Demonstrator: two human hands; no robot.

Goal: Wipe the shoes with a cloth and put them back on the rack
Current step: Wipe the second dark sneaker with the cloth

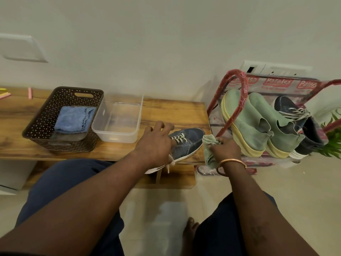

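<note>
A blue denim sneaker [190, 141] with white laces lies on the wooden table [169, 111], toe pointing right. My left hand [156, 143] is over its heel and laces, fingers spread and half curled; whether it touches the shoe is unclear. My right hand [225, 147] grips a green cloth [208, 145] just off the sneaker's toe. On the red rack [238, 89] to the right stand two green boots [258, 124] with yellow soles and a second blue sneaker [295, 115].
A brown perforated basket [46, 117] holds a folded blue cloth [73, 119] at the table's left. A clear plastic tub [118, 122] stands beside it. A green plant [332, 137] is at the far right. My knees are below the table edge.
</note>
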